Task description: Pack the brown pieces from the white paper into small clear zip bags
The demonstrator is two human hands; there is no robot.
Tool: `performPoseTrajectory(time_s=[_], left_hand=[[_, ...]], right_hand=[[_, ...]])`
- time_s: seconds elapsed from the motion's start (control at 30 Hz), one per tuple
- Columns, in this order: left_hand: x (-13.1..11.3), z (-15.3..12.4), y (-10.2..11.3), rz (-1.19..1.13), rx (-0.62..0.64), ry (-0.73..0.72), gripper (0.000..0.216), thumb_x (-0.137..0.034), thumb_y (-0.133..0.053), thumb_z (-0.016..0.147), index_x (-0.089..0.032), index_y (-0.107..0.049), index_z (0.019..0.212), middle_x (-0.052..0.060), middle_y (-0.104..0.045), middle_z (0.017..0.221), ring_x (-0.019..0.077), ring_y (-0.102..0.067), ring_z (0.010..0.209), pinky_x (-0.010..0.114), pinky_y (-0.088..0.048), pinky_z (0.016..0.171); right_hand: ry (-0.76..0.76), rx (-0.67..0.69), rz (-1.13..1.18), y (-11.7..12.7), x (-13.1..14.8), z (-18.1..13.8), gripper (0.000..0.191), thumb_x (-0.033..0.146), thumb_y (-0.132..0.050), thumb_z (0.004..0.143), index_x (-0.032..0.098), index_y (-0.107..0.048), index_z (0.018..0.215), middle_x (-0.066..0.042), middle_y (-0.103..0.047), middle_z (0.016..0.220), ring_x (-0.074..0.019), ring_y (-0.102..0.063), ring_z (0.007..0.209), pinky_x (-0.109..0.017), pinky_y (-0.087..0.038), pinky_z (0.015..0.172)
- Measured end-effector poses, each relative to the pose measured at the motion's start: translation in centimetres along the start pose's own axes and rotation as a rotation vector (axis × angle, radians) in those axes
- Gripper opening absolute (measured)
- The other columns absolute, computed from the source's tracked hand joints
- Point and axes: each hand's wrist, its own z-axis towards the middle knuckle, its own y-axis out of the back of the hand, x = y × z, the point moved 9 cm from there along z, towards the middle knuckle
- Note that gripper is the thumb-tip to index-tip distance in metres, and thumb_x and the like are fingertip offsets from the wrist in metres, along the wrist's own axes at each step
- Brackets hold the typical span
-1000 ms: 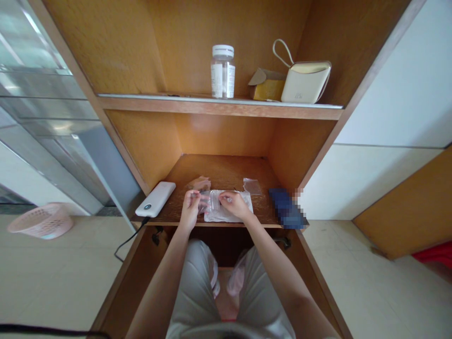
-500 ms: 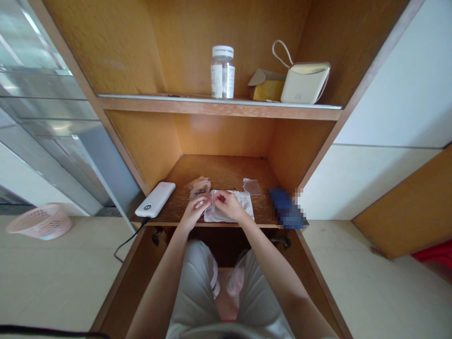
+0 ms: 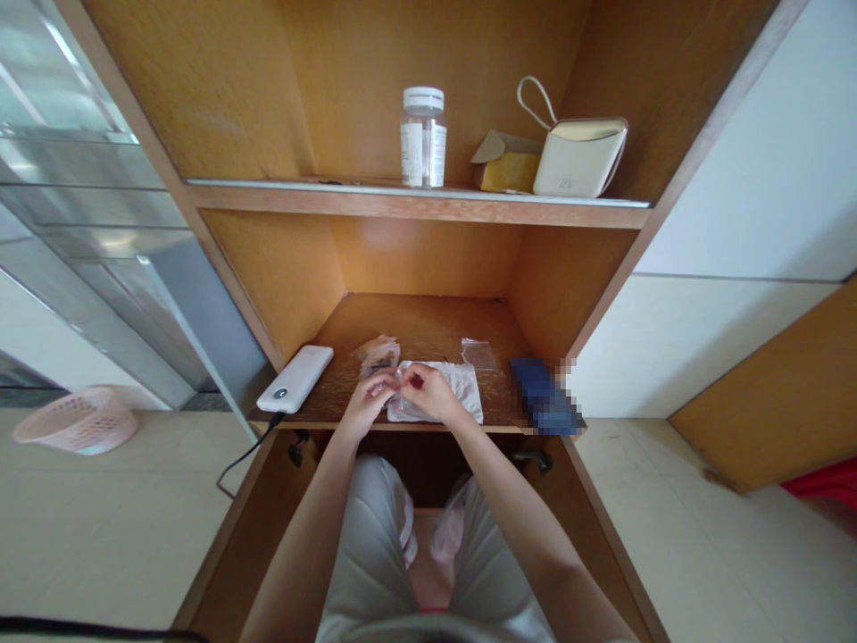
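Observation:
My left hand (image 3: 367, 399) and my right hand (image 3: 429, 390) meet over a crumpled white sheet or pouch (image 3: 467, 389) on the lower shelf. Fingers of both are closed in a pinch on a small clear plastic bag (image 3: 400, 375), mostly covered by the fingertips. Whether anything lies inside that bag I cannot tell. Just beyond my left hand rests a heap of clear bags (image 3: 380, 351) with something dark in it. A flat, transparent zip bag (image 3: 478, 354) lies past the white sheet on the right.
A white power bank (image 3: 295, 379) with a black cable sits at the shelf's left edge; a blurred-out dark blue item (image 3: 545, 397) is at the right. Above stand a clear bottle (image 3: 422, 138), a yellow box (image 3: 507, 163) and a cream case (image 3: 581, 159). A pink basket (image 3: 77, 421) is on the floor.
Both hands stay almost in place, with the fingertips shifting slightly and drawing a little closer around the clear bag. Nothing else has visibly moved.

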Motion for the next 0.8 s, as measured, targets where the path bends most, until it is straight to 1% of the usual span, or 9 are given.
performPoseTrajectory(time_s=[0.1, 0.2, 0.3, 0.43, 0.5, 0.6, 0.67, 0.73, 0.8], left_hand=[[0.2, 0.0, 0.4, -0.028, -0.050, 0.027, 0.007, -0.023, -0.059, 0.066, -0.017, -0.062, 0.064, 0.004, -0.067, 0.089, 0.0195, -0.060, 0.086, 0.028, -0.046, 0.075], [1.0, -0.1, 0.8, -0.090, -0.098, 0.085, 0.010, -0.027, -0.061, 0.066, -0.017, -0.062, 0.065, 0.004, -0.066, 0.090, 0.0186, -0.060, 0.080, 0.027, -0.048, 0.066], [1.4, -0.1, 0.7, -0.117, -0.092, 0.110, 0.014, -0.031, -0.064, 0.065, -0.017, -0.063, 0.066, 0.004, -0.065, 0.088, 0.0188, -0.060, 0.078, 0.025, -0.048, 0.061], [1.3, -0.1, 0.5, -0.101, -0.073, 0.108, 0.017, -0.034, -0.066, 0.066, -0.017, -0.064, 0.068, 0.004, -0.065, 0.087, 0.0190, -0.059, 0.078, 0.026, -0.048, 0.061], [1.2, 0.0, 0.4, -0.069, -0.058, 0.100, 0.017, -0.034, -0.067, 0.066, -0.017, -0.066, 0.070, 0.004, -0.065, 0.081, 0.0189, -0.059, 0.076, 0.027, -0.048, 0.065], [0.9, 0.1, 0.1, -0.042, -0.040, 0.092, 0.016, -0.033, -0.067, 0.067, -0.017, -0.067, 0.072, 0.003, -0.065, 0.076, 0.0182, -0.059, 0.074, 0.027, -0.047, 0.068], [0.7, 0.1, 0.0, -0.035, -0.036, 0.084, 0.016, -0.033, -0.066, 0.068, -0.017, -0.067, 0.072, 0.002, -0.065, 0.077, 0.0179, -0.059, 0.074, 0.027, -0.047, 0.068], [0.5, 0.1, -0.1, -0.022, -0.020, 0.079, 0.015, -0.032, -0.065, 0.070, -0.017, -0.067, 0.073, 0.003, -0.065, 0.079, 0.0183, -0.059, 0.076, 0.027, -0.047, 0.069], [0.3, 0.1, -0.2, -0.008, -0.011, 0.062, 0.014, -0.030, -0.063, 0.071, -0.017, -0.067, 0.073, 0.003, -0.065, 0.081, 0.0187, -0.059, 0.078, 0.028, -0.047, 0.072]], right_hand=[[-0.013, -0.035, 0.063, 0.5, 0.2, 0.0, 0.007, 0.022, -0.053, 0.068, 0.018, -0.051, 0.063, 0.004, -0.051, 0.061, -0.0102, -0.046, 0.058, -0.021, -0.036, 0.058], [-0.025, -0.077, 0.087, 1.4, 0.1, 0.1, 0.007, 0.022, -0.050, 0.069, 0.018, -0.049, 0.062, 0.004, -0.050, 0.060, -0.0101, -0.046, 0.058, -0.021, -0.036, 0.057], [-0.061, -0.114, -0.033, 2.4, -0.3, 0.2, 0.010, 0.020, -0.051, 0.069, 0.019, -0.048, 0.060, 0.004, -0.048, 0.057, -0.0100, -0.045, 0.055, -0.021, -0.034, 0.055], [-0.085, -0.129, -0.242, 2.9, -0.5, 0.0, 0.009, 0.017, -0.052, 0.071, 0.019, -0.051, 0.062, 0.002, -0.054, 0.060, -0.0109, -0.049, 0.057, -0.021, -0.036, 0.057], [-0.069, -0.116, -0.327, 2.7, -0.2, -0.1, 0.008, 0.016, -0.052, 0.073, 0.019, -0.053, 0.065, 0.000, -0.058, 0.066, -0.0122, -0.052, 0.063, -0.022, -0.039, 0.062], [-0.031, -0.146, -0.426, 2.9, 0.5, -0.4, 0.006, 0.015, -0.052, 0.074, 0.019, -0.056, 0.076, -0.003, -0.061, 0.078, -0.0140, -0.055, 0.074, -0.023, -0.042, 0.068], [0.022, -0.148, -0.448, 2.8, 1.2, -0.5, 0.015, 0.012, -0.050, 0.075, 0.019, -0.058, 0.086, -0.005, -0.060, 0.090, -0.0145, -0.056, 0.080, -0.024, -0.044, 0.071], [0.092, -0.102, -0.453, 2.3, 2.0, -0.6, 0.023, 0.009, -0.047, 0.076, 0.019, -0.059, 0.093, -0.006, -0.058, 0.102, -0.0147, -0.057, 0.086, -0.024, -0.044, 0.075], [0.139, -0.050, -0.468, 1.7, 2.7, -0.8, 0.028, 0.008, -0.044, 0.079, 0.020, -0.062, 0.097, -0.006, -0.058, 0.108, -0.0152, -0.058, 0.092, -0.025, -0.044, 0.080]])
